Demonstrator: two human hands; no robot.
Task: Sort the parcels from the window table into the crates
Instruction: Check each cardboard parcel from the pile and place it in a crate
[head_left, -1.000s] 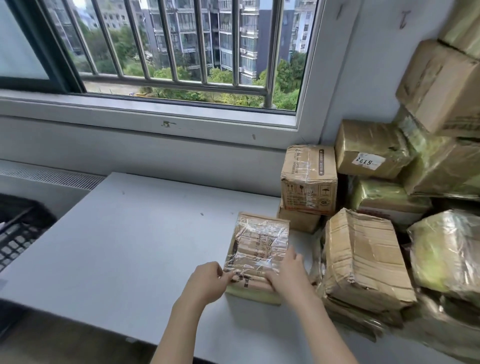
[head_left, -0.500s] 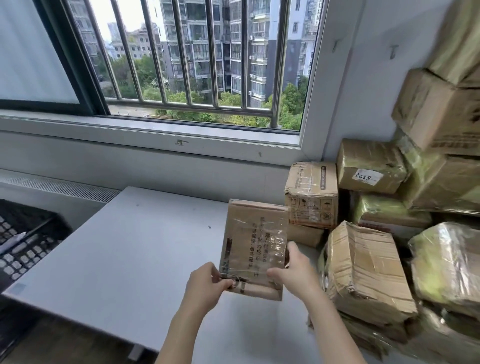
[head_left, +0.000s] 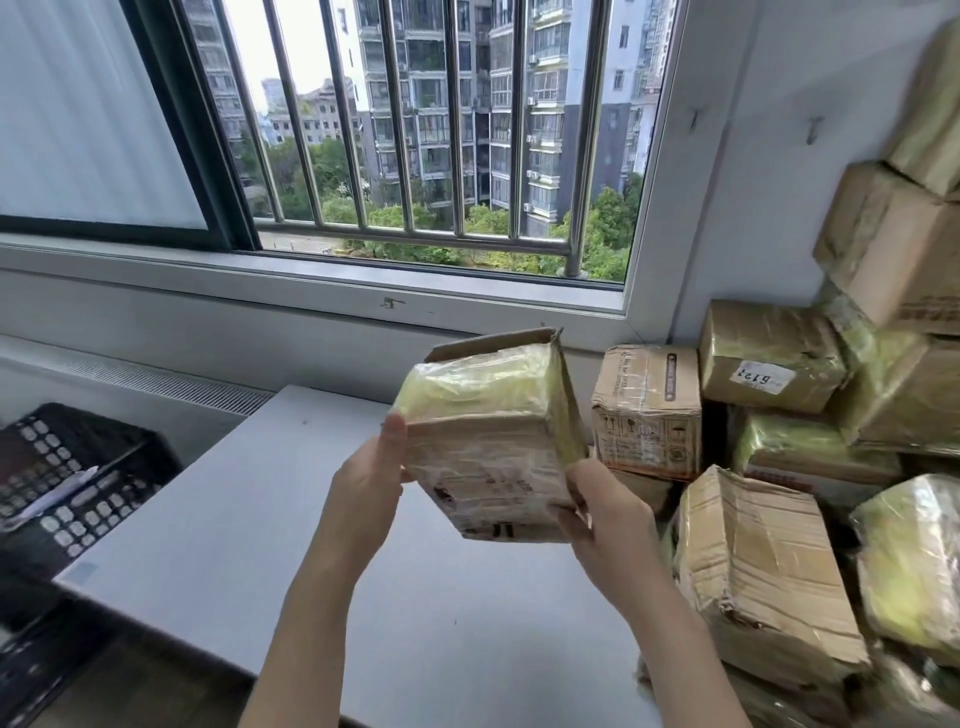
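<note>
You've got a taped cardboard parcel (head_left: 493, 452) up off the table (head_left: 260, 519), held in the air in front of the window (head_left: 415, 130), tilted so one corner points down at you. Your left hand (head_left: 371, 478) grips its left edge, thumb up along the side, fingers tucked behind the box where you can't see them. Your right hand (head_left: 605, 512) grips the lower right corner, fingers curled under the bottom edge, thumb on the right face. The parcel has clear shiny tape across the top half and dark print on the lower face; a loose flap sticks up at the far top edge.

Pile of parcels (head_left: 810, 467) sits on the right end of the table against the wall, stacked several high, well clear of the held one. Nearest in the pile: a crushed, wrinkled box (head_left: 753, 571) just right of your right wrist, and an upright printed box (head_left: 647, 410) behind it, close to the held parcel's right side. A box with a white numbered label (head_left: 761, 376) sits higher up.

Black crate (head_left: 67, 467) sits low at the left, off the table edge, with a pale slip of paper (head_left: 49, 496) lying on it.
</note>
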